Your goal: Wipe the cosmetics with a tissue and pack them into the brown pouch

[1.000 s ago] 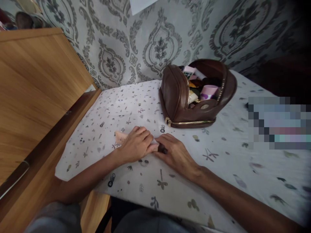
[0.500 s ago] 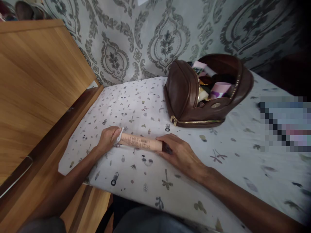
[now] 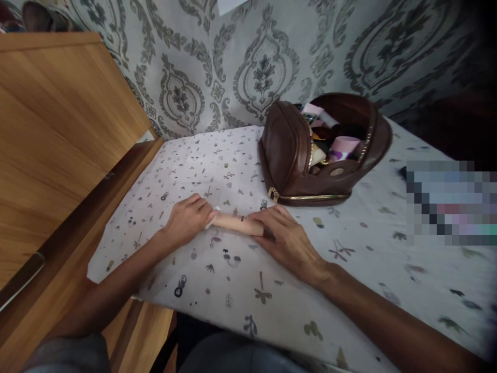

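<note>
A peach cosmetic tube [image 3: 235, 224] lies roughly level between my two hands, low over the patterned sheet. My right hand [image 3: 281, 230] is closed round its right end, and the fingers hide most of the dark cap there. At the other end my left hand [image 3: 190, 217] is closed on the tube, knuckles up. A small white bit [image 3: 213, 216] shows by those fingers; whether it is cloth or the tube's own end I cannot tell. Behind my right hand stands an open brown cosmetic bag [image 3: 289, 150] with pink and other items inside.
The white printed sheet [image 3: 229, 305] covers the surface under my hands. To the left rises a wooden cabinet or board [image 3: 58, 145]. A patterned curtain [image 3: 217, 62] hangs behind. At the right is a blurred-out flat object [image 3: 454, 202].
My left hand has moved right, along the tube, and covers more of it. The tube has turned, so its block of small print no longer shows. My right hand keeps its hold.
</note>
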Motion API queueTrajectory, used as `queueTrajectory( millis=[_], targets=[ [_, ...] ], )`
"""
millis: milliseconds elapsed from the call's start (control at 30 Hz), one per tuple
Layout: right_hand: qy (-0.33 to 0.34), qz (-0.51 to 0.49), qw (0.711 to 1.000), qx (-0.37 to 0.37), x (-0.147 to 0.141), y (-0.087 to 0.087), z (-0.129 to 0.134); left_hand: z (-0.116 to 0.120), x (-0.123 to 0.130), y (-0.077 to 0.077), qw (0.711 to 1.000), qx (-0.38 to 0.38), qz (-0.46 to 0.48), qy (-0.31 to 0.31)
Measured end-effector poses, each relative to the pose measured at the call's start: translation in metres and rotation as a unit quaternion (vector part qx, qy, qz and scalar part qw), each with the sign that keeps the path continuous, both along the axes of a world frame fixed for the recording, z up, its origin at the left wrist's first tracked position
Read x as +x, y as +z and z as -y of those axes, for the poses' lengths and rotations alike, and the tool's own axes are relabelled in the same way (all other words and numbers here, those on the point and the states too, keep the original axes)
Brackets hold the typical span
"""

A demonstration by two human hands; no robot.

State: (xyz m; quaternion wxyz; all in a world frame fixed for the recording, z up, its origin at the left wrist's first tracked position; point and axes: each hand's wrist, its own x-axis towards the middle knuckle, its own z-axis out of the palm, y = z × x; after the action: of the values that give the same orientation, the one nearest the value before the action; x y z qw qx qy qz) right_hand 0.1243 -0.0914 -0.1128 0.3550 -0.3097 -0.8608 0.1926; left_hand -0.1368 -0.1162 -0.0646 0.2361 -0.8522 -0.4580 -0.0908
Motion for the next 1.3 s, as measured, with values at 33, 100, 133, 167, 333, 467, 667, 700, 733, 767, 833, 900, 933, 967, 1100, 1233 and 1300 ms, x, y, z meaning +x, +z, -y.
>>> queueTrajectory(
  millis=[33, 100, 133, 167, 333, 467, 667, 700, 733, 767, 833, 900, 933, 967, 1100, 1233, 1300],
  targets=[
    [0.003, 0.004, 1.0, -0.001, -0.001, 0.0, 0.001, 0.0, 0.011, -0.002, 1.0, -0.001, -0.013, -0.023],
    [0.004, 0.006, 1.0, -0.005, -0.001, -0.002, 0.002, 0.001, 0.034, -0.007, 0.997, -0.023, -0.016, -0.066],
    [0.003, 0.009, 1.0, -0.009, -0.002, -0.004, 0.003, 0.0, 0.045, -0.01, 0.995, -0.043, -0.009, -0.086],
    [-0.001, 0.013, 1.0, -0.016, -0.002, -0.005, 0.003, -0.001, 0.054, -0.012, 0.993, -0.065, 0.0, -0.101],
    [-0.032, 0.032, 0.998, -0.034, -0.001, -0.011, 0.001, -0.006, 0.053, -0.013, 0.983, -0.146, 0.019, -0.11],
    [-0.026, 0.053, 0.998, -0.028, 0.0, -0.008, -0.001, -0.003, 0.007, -0.007, 0.982, -0.174, 0.016, -0.065],
    [-0.018, -0.018, 0.995, -0.094, -0.001, 0.0, 0.003, 0.007, -0.043, -0.012, 0.976, -0.19, 0.101, -0.018],
    [-0.018, -0.049, 0.991, -0.127, -0.001, 0.002, 0.004, 0.007, -0.044, -0.012, 0.974, -0.189, 0.124, -0.012],
    [-0.019, -0.089, 0.981, -0.17, -0.002, 0.004, 0.005, 0.008, -0.043, -0.012, 0.969, -0.194, 0.153, -0.004],
    [-0.02, -0.134, 0.966, -0.218, -0.003, 0.007, 0.004, 0.008, -0.041, -0.01, 0.96, -0.209, 0.186, 0.009],
    [-0.023, -0.226, 0.923, -0.312, -0.005, 0.015, 0.002, 0.008, -0.034, -0.005, 0.927, -0.265, 0.263, 0.039],
    [-0.021, -0.296, 0.878, -0.376, -0.008, 0.025, -0.002, 0.009, -0.024, 0.001, 0.873, -0.338, 0.347, 0.059],
    [-0.019, -0.319, 0.861, -0.396, -0.01, 0.031, -0.003, 0.009, -0.018, 0.004, 0.839, -0.372, 0.392, 0.059],
    [-0.015, -0.336, 0.848, -0.41, -0.013, 0.036, -0.004, 0.01, -0.011, 0.005, 0.804, -0.401, 0.437, 0.053],
    [0.037, -0.368, 0.8, -0.472, -0.031, 0.049, 0.002, 0.013, 0.02, 0.0, 0.683, -0.467, 0.562, 0.021],
    [0.056, -0.382, 0.764, -0.517, -0.044, 0.044, 0.011, 0.013, 0.04, -0.011, 0.693, -0.472, 0.545, -0.003],
    [0.037, -0.383, 0.764, -0.518, -0.041, 0.04, 0.012, 0.012, 0.039, -0.011, 0.745, -0.428, 0.512, 0.013]
  ],
)
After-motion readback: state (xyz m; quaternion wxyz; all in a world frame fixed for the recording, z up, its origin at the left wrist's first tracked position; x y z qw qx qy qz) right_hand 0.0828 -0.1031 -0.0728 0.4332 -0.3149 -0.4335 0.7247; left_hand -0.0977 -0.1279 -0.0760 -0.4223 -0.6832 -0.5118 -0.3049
